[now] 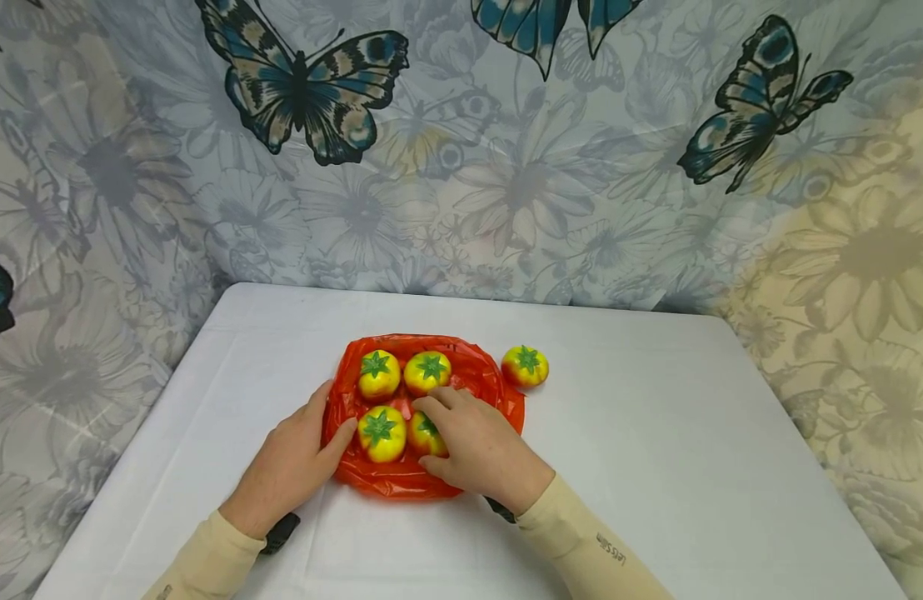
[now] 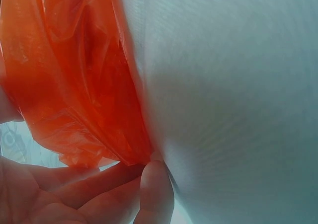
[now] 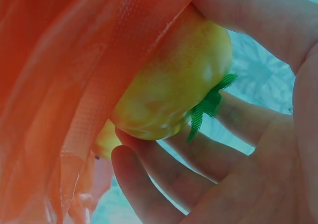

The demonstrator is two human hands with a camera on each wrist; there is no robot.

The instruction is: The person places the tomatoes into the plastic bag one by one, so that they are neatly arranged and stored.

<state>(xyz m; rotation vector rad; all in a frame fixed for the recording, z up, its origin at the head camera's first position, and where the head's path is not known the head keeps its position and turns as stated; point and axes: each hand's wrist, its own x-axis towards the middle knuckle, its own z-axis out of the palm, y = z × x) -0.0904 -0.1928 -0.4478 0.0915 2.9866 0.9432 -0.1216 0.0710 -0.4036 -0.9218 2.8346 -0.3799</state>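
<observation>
A red plastic bag (image 1: 394, 486) lies spread open in the head view, its rim rolled into a ring. Inside are several yellow-red toy tomatoes with green star-shaped tops, among them a front-left tomato (image 1: 382, 433), a back-left tomato (image 1: 378, 375) and a back-right tomato (image 1: 427, 372). My right hand (image 1: 480, 437) grips the front-right tomato (image 3: 184, 80), fingers and thumb curled about it, partly covering it in the head view. My left hand (image 1: 289, 462) holds the bag's left side, thumb over the rim; in the left wrist view its fingers lie against the plastic (image 2: 94, 95).
One more toy tomato (image 1: 525, 367) sits outside the bag, right at its back-right edge. All of this is on a white-covered table (image 1: 641, 450). Behind the table's far edge hangs a flower and butterfly patterned backdrop (image 1: 521, 192).
</observation>
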